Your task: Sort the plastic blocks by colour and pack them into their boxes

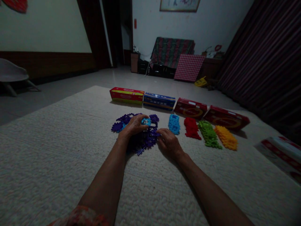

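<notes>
My left hand (133, 126) pinches a light blue toothed plastic piece (146, 121) between thumb and fingers. It hovers over the left side of a loose pile of purple toothed pieces (139, 145). At the pile's right edge, my right hand (171, 143) has thumb and fingertips closed on a purple toothed piece (156, 133). Some blue also shows among the purple at the far left. To the right lie separate groups of similar pieces: light blue (174, 124), red (192, 128), green (209, 135) and orange (226, 137). My left forearm and hand hide part of the pile.
Behind the pieces stands a row of boxes: red and yellow (127, 96), blue (159, 101), and two dark red ones (191, 108). Another box (283, 155) sits at the right edge. Everything rests on a pale textured mat (70, 163). A low chair (14, 73) stands far left.
</notes>
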{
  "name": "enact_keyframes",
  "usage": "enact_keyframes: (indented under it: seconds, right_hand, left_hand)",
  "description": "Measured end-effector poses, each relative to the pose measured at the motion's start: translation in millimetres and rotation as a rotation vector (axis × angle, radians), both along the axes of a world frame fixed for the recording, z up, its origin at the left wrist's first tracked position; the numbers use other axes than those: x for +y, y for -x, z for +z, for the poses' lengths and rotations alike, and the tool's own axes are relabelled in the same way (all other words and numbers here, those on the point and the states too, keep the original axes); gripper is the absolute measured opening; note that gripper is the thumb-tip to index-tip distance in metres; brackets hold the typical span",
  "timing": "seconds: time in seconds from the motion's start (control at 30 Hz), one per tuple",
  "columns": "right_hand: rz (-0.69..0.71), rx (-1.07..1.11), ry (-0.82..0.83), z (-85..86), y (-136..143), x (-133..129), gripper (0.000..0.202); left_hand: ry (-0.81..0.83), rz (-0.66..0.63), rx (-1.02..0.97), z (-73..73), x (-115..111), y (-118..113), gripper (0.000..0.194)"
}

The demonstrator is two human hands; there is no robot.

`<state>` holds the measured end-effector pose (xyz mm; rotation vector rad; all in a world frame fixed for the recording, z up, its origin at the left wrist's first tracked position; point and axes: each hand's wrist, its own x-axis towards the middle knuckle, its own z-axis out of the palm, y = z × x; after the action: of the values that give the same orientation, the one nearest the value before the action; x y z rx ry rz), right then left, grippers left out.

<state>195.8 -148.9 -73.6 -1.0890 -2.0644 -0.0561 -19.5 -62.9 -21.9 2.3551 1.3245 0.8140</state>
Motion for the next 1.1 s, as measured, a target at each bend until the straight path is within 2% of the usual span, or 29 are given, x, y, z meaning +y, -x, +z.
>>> enact_keyframes:
  seconds: [0.33, 0.63, 0.8, 0.87, 1.0, 1.1]
  right_hand:
    - [-0.005, 0.051, -0.035, 1.9, 0.9, 1.5, 0.029]
    - [0.001, 0.073, -0.048, -0.8, -0.1, 1.2, 0.034]
    - [-0.006, 0.069, -0.06, -1.8, -0.1, 2.4, 0.034]
    - [-0.002, 0.074, -0.07, -2.2, -0.3, 3.7, 0.035]
    - [-0.06, 0.12, -0.146, -1.0, -0.9, 6.1, 0.041]
    - [-0.133, 0.149, -0.181, 1.4, -1.2, 6.2, 0.032]
  left_hand:
    - [-0.023, 0.049, -0.027, 6.4, -1.1, -4.8, 0.049]
    - [-0.224, 0.011, -0.077, -2.7, 10.1, -7.1, 0.055]
    - [-0.332, 0.02, -0.194, 0.6, 11.7, -11.2, 0.055]
    - [-0.257, 0.008, -0.246, 1.3, 9.1, -14.5, 0.057]
    - [0.117, -0.101, -0.351, -4.1, 2.0, -22.9, 0.067]
    - [0.314, -0.201, -0.441, -7.9, -2.7, -27.8, 0.071]
